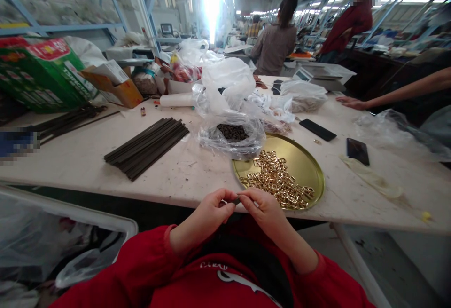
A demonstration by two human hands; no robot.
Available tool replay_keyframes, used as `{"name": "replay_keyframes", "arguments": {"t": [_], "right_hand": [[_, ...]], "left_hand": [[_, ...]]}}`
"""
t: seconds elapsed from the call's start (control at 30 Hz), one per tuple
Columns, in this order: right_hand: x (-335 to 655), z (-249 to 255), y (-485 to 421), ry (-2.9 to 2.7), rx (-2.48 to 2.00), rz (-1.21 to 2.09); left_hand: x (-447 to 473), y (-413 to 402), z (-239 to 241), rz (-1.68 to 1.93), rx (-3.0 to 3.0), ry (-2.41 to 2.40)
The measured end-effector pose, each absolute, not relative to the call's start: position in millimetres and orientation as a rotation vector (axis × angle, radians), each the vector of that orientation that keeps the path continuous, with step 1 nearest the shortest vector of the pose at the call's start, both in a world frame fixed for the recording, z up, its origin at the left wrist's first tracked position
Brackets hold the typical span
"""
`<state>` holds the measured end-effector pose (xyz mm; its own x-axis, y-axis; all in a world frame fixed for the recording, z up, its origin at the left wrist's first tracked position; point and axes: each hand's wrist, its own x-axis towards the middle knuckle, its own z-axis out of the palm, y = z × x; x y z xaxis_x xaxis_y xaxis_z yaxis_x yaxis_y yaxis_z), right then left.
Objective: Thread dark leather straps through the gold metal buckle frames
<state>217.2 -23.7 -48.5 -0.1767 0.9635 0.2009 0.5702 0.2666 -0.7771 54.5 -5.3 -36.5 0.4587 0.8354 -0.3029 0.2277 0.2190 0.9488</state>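
My left hand (211,211) and my right hand (262,207) meet at the table's near edge, both pinched on a small dark piece (235,200) held between their fingertips. Just beyond my right hand lies a round gold tray (306,162) with a heap of several gold metal buckles (278,178). Behind the tray sits an open clear bag of small dark pieces (232,132). A bundle of dark thin strips (148,146) lies to the left on the table.
Two phones (318,130) (357,151) lie right of the tray. Plastic bags (225,82), a green carton (42,73) and a scale (324,75) crowd the far side. Another person's arm (394,94) rests at right; people stand behind. A bin (63,237) stands lower left.
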Motion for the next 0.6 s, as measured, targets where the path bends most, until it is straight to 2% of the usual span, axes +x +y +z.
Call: {"name": "replay_keyframes", "arguments": {"t": [0.23, 0.43, 0.5, 0.6], "right_hand": [[213.0, -53.8, -27.2, -1.97, -1.388, 0.648], [216.2, -70.1, -22.2, -2.126, -1.431, 0.432], [221.9, -70.8, -20.8, -2.092, -1.472, 0.466], [229.2, -64.2, -20.0, -1.937, -1.531, 0.737]], "left_hand": [[52.6, -8.1, -41.6, 0.544, 1.402, 1.127], [50.1, -9.4, -43.2, 0.574, 1.418, 1.124], [47.8, -8.5, -42.0, 0.587, 1.38, 1.126], [44.6, -6.3, -40.2, 0.519, 1.207, 1.098]]}}
